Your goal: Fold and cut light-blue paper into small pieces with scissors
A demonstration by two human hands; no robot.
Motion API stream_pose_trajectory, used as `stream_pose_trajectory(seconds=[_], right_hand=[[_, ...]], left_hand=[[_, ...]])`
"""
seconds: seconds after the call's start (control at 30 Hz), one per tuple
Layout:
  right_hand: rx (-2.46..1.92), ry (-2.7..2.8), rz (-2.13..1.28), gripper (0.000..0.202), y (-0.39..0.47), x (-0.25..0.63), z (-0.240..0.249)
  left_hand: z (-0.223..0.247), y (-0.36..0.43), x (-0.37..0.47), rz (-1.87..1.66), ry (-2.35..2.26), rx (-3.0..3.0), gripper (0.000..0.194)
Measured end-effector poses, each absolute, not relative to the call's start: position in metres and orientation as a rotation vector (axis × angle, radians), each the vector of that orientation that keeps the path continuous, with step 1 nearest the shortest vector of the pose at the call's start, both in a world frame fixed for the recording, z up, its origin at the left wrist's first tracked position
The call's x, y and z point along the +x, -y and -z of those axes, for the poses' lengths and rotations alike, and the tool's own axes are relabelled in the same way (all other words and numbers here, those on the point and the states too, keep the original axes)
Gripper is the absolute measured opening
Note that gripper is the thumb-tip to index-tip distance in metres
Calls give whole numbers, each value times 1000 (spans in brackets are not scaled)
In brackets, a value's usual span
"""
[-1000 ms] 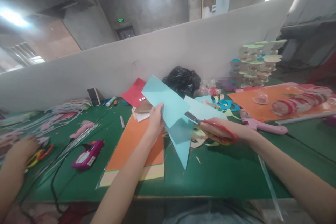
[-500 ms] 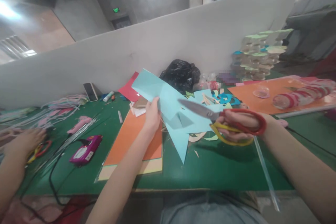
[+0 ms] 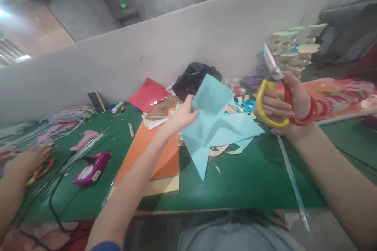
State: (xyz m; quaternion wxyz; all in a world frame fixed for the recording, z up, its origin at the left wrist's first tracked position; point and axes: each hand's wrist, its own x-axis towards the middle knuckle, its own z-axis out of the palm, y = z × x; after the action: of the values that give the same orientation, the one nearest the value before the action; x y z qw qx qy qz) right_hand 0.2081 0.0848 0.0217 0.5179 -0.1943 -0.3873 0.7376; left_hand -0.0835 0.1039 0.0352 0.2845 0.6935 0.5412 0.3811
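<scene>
Light blue paper (image 3: 206, 121), in overlapping pointed pieces, lies over the middle of the green table. My left hand (image 3: 186, 115) pinches its upper left edge, thumb and fingers pressed together. Raised at the right, my right hand (image 3: 282, 104) is wrapped through the handles of scissors (image 3: 273, 66), one handle yellow and one red. Their blades point up, away from the paper. Scraps of green, cream and blue paper (image 3: 235, 150) show behind and below the blue pieces.
Orange sheets (image 3: 165, 157) lie left of centre, near a purple device (image 3: 92, 168) with a black cord. Another person's hand (image 3: 29, 160) rests at the far left. Behind are red paper (image 3: 149, 95) and a black bag (image 3: 196, 78). A clear stick (image 3: 291, 176) crosses the front right edge.
My right hand has risen, swinging the scissors from over the paper to upright. My left hand has moved right and up, and the upper part of the blue paper has turned and shifted right.
</scene>
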Motion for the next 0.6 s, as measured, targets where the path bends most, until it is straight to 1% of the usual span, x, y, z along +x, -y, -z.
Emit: stream_pose_trajectory(seconds=[0.07, 0.17, 0.23, 0.37, 0.47, 0.53, 0.6], right_hand=[[-505, 893, -1690, 58, -81, 210, -27], [-611, 916, -1544, 56, -80, 212, -33], [-633, 932, -1508, 53, -81, 212, -33], [-598, 955, -1524, 49, -83, 212, -30], [-556, 934, -1576, 49, -83, 210, -27], [-510, 906, -1625, 49, -83, 209, -26], [-478, 893, -1659, 49, -85, 208, -24]], left_hand=[[-30, -116, -76, -982, -1355, 1913, 36], [-20, -133, -67, -836, -1266, 2051, 28], [-14, -141, -60, -735, -1250, 2149, 23], [-7, -145, -43, -426, -1322, 2317, 19], [-5, -141, -31, -160, -1394, 2446, 20], [-3, -138, -25, -81, -1412, 2531, 24], [0, -135, -21, -75, -1408, 2593, 27]])
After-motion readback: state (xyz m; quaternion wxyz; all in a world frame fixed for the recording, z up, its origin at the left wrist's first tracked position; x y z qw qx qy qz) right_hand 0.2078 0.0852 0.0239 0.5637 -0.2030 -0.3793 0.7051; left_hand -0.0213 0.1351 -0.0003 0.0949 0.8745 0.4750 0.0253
